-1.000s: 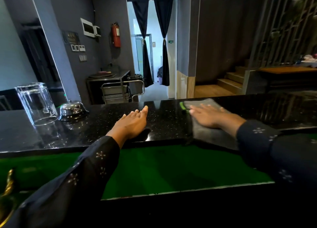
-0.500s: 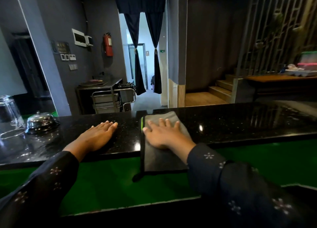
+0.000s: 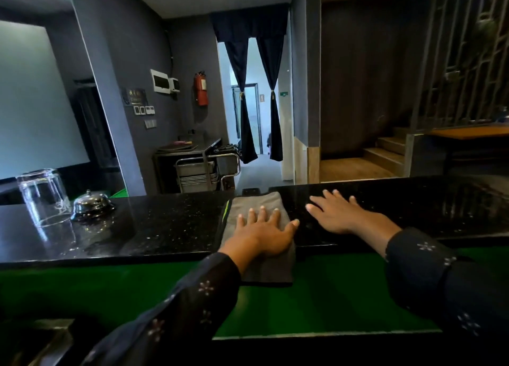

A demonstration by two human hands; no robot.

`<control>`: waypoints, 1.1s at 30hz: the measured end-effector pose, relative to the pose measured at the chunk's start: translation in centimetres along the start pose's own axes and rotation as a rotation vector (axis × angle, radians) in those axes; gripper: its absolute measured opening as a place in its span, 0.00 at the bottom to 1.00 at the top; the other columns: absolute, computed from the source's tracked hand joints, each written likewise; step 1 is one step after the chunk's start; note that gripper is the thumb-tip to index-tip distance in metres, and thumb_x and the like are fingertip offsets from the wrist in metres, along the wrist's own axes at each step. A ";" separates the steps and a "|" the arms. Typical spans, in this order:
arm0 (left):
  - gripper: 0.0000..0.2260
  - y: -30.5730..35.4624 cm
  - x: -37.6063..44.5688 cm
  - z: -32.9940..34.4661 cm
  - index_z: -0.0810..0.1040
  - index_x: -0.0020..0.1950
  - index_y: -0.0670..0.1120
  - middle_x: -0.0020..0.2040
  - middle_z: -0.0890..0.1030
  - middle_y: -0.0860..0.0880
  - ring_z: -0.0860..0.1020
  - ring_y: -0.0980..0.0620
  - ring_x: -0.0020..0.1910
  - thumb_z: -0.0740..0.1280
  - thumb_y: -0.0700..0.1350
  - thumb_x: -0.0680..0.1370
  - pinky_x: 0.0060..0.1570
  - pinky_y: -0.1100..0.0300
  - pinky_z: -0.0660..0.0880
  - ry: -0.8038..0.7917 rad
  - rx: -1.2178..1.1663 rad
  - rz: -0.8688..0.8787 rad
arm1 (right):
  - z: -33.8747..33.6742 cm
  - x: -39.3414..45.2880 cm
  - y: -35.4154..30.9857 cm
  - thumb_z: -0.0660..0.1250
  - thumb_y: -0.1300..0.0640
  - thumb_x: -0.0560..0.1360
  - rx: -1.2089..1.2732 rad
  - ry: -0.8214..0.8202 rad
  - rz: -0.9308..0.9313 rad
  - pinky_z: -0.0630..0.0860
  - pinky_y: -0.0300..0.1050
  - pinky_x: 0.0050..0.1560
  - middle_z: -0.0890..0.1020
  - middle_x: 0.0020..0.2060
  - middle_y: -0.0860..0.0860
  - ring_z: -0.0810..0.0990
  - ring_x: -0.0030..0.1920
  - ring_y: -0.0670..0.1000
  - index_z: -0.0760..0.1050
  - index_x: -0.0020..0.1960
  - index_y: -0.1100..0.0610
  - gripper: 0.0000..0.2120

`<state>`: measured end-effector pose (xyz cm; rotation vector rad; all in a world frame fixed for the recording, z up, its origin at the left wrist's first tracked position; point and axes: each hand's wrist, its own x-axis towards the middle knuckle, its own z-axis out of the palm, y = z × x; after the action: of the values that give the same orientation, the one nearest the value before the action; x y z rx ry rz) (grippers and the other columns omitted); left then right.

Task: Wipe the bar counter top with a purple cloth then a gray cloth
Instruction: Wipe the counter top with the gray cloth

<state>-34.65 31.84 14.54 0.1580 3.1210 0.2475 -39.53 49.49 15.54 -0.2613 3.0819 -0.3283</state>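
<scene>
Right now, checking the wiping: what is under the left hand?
The left hand lies flat on the gray cloth, which lies on the black counter top and overhangs its near edge. The counter beneath the cloth is covered.

A gray cloth (image 3: 257, 208) with a thin green strip along its left edge is being laid flat across the bar counter top (image 3: 154, 228); its near end is being draped over the counter's front edge, hanging down; the counter top is being seen as glossy black stone, speckled, catching reflections; no purple cloth is being shown.
</scene>
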 end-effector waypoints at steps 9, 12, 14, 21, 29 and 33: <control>0.25 -7.5 9.4 -1.8 0.49 0.75 0.64 0.79 0.46 0.50 0.43 0.43 0.77 0.39 0.65 0.78 0.70 0.34 0.38 -0.008 0.038 -0.244 | 1.9 1.2 1.9 0.40 0.36 0.80 -0.010 0.009 -0.025 0.36 0.62 0.73 0.45 0.79 0.55 0.42 0.78 0.55 0.45 0.79 0.45 0.30; 0.24 -6.6 10.6 -2.0 0.48 0.76 0.64 0.79 0.46 0.47 0.43 0.39 0.76 0.40 0.64 0.79 0.70 0.35 0.37 -0.045 0.050 -0.281 | 1.9 1.5 1.9 0.40 0.37 0.80 -0.004 0.010 -0.025 0.36 0.62 0.73 0.45 0.79 0.55 0.41 0.78 0.55 0.44 0.79 0.45 0.30; 0.24 -5.1 10.2 -1.6 0.47 0.76 0.63 0.79 0.46 0.48 0.45 0.39 0.76 0.40 0.63 0.79 0.70 0.35 0.38 -0.065 0.051 -0.212 | 1.8 1.5 1.9 0.39 0.37 0.80 -0.003 0.004 -0.031 0.36 0.62 0.73 0.44 0.79 0.55 0.41 0.78 0.55 0.44 0.79 0.46 0.29; 0.20 -3.2 2.0 -0.3 0.43 0.73 0.67 0.75 0.43 0.63 0.40 0.60 0.73 0.39 0.59 0.81 0.73 0.55 0.36 -0.086 0.049 0.301 | 1.7 1.8 2.1 0.38 0.40 0.81 0.016 -0.004 -0.044 0.36 0.61 0.73 0.45 0.79 0.53 0.42 0.78 0.53 0.45 0.79 0.45 0.27; 0.25 -11.0 9.3 -1.9 0.46 0.77 0.60 0.79 0.47 0.49 0.46 0.44 0.77 0.40 0.62 0.80 0.74 0.40 0.43 -0.023 0.055 -0.173 | 1.7 1.6 2.0 0.40 0.39 0.81 0.021 0.002 -0.017 0.37 0.59 0.73 0.46 0.79 0.52 0.42 0.78 0.52 0.46 0.78 0.44 0.27; 0.25 -7.3 9.2 -1.6 0.46 0.76 0.63 0.79 0.46 0.49 0.46 0.38 0.76 0.40 0.64 0.79 0.71 0.35 0.41 -0.067 0.073 -0.087 | 1.3 1.2 1.5 0.40 0.40 0.82 0.025 -0.009 0.003 0.38 0.58 0.73 0.46 0.79 0.51 0.43 0.78 0.51 0.47 0.78 0.44 0.26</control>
<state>-44.56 25.40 14.95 0.0300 3.0627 0.1241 -40.93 50.49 13.94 -0.2568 3.0668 -0.3648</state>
